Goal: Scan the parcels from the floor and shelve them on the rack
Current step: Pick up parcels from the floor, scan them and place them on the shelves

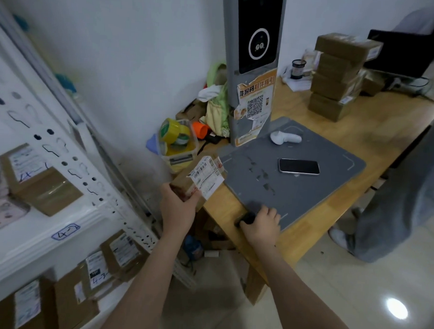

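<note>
Brown cardboard parcel [182, 185] gripped by left hand [177, 208] mid-frame; right hand [262, 224] curls round small black device [246, 218].
Best angle its white barcode label [205, 178] flat toward that.

Wooden table [361, 138] bears a grey mat [299, 195], stacked parcels [336, 80] and a monitor [402, 53].

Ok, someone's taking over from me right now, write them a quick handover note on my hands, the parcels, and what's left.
Left hand: grip closed round a small labelled parcel, held at the table corner, label up.
Right hand: holds a small dark object at the near edge of the grey mat; I cannot tell what it is.
Several shelved parcels sit on the rack at left.
Done: this parcel is in hand; scanned or not, cannot tell.
Left: shelve it on the rack.
</note>
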Motion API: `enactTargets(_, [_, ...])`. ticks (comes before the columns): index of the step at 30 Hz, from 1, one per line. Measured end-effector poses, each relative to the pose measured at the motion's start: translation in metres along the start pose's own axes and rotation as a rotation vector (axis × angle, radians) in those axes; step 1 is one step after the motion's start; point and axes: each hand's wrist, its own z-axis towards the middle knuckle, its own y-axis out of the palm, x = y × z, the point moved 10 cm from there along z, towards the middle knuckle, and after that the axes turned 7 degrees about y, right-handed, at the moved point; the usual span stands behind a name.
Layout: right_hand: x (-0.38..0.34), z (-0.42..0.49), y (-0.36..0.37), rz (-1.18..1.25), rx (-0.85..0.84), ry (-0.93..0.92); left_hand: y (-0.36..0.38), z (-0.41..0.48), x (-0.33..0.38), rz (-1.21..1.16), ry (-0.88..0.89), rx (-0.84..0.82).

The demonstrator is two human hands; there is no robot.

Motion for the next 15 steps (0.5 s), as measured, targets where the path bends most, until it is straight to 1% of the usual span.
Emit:
enactTargets(5, [-0.058,-0.009,-0.065,0.257,0.193,-0.151,-0.009,0.003,0.017,-0.081,0.044,-0.007])
enactTargets(9, [-0.117,-0.033,-0.115,0.460,0.257,-0.300,-0.037,0.015,0.024,-0.168,0.073,-0.014])
enactTargets(11, [-0.150,-0.054,-0.134,0.574,0.232,-0.392,-0.062,0.018,0.031,-0.191,0.095,0.007])
enactTargets(15, [-0.222,-0.113,-0.160,0.742,0.093,-0.596,-0.137,0.017,0.056,-0.183,0.216,0.102])
